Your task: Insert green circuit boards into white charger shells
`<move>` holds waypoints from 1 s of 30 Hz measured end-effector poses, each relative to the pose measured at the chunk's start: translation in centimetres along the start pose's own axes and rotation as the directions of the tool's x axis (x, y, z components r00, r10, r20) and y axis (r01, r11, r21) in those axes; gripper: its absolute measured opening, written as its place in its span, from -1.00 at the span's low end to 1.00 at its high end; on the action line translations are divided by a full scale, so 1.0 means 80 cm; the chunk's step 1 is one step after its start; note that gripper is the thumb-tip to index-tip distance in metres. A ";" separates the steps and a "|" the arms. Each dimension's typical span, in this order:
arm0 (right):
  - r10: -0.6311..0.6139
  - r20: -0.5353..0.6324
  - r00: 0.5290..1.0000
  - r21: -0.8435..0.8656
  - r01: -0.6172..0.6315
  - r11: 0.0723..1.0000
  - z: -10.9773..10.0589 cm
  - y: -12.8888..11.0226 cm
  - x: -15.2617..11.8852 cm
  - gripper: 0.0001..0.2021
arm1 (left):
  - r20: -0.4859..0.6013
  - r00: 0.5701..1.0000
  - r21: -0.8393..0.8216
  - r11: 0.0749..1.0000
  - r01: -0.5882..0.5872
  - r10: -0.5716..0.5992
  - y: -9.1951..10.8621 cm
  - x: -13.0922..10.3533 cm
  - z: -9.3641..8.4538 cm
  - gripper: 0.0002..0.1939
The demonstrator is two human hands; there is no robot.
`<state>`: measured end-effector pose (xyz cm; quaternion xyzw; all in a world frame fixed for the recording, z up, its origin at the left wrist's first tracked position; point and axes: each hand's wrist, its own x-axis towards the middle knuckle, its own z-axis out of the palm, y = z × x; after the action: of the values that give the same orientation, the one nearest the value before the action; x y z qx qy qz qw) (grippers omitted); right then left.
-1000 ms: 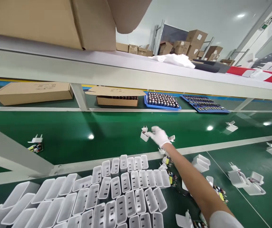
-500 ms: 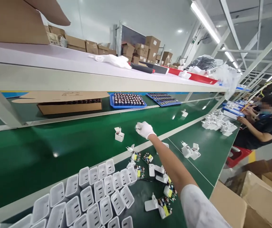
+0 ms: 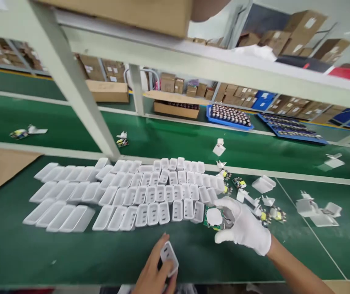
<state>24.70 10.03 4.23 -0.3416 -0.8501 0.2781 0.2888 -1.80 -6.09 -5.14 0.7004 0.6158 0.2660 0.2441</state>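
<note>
The gloved right hand (image 3: 245, 228), earlier reaching over the green strip (image 3: 175, 141) beyond the rows of white cases (image 3: 150, 192), is now at the rows' near right edge, holding a circuit board (image 3: 214, 217). The bare left hand (image 3: 156, 270), previously out of view, now grips a single case (image 3: 169, 258) on the rows' near side.

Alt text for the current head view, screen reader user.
Bare left hand holds a white plastic case; white-gloved right hand holds a green circuit board, before rows of open white cases on a dark green bench.
</note>
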 end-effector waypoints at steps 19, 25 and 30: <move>-0.300 0.340 0.892 -0.339 0.413 0.845 0.096 -0.095 0.045 -0.56 | 0.126 0.992 -0.412 0.910 0.050 0.003 -0.043 0.031 -0.031 -0.34; -0.174 0.567 0.805 -0.354 0.429 0.831 0.106 -0.098 0.071 -0.76 | 0.111 0.994 -0.468 0.883 0.045 0.009 -0.045 0.037 -0.027 -0.34; -0.200 0.586 0.785 -0.493 0.542 0.681 0.116 -0.095 0.068 -0.62 | 0.120 0.993 -0.471 0.881 0.050 0.008 -0.045 0.040 -0.028 -0.37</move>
<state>11.94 6.84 4.61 -0.1505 -0.9883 -0.0184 -0.0167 -5.63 -2.44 -5.61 0.6276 0.5243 0.3635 0.4463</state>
